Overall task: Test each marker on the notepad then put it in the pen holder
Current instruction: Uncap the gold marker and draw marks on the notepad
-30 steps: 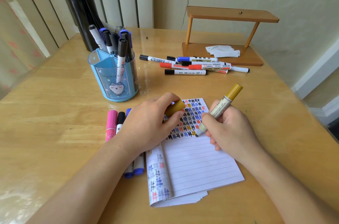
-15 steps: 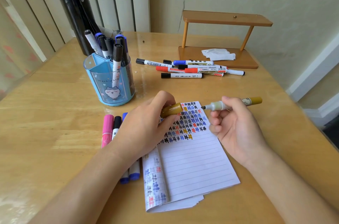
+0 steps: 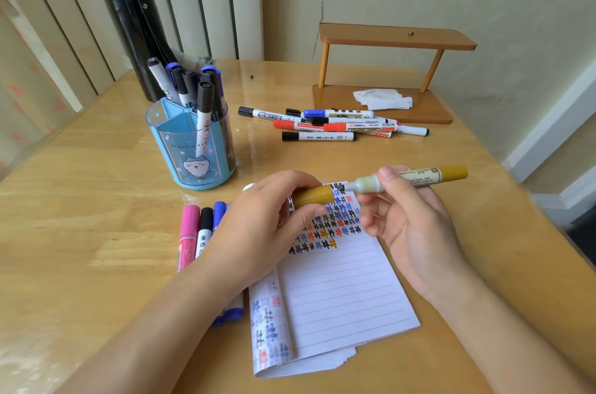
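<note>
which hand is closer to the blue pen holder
Left. The left hand, gripping the cap, lies just front-right of the pen holder; the right hand, holding the marker, is farther right.

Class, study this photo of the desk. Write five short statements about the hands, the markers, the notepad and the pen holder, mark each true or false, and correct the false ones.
1. The right hand holds the gold marker roughly level. True.
2. The left hand pinches the gold cap. True.
3. The pen holder is empty. False: several markers stand in it.
4. The gold marker's tip is pressed on the notepad. False: it is held above the page, pointing at the gold cap.
5. A pink marker lies left of the notepad. True.
</note>
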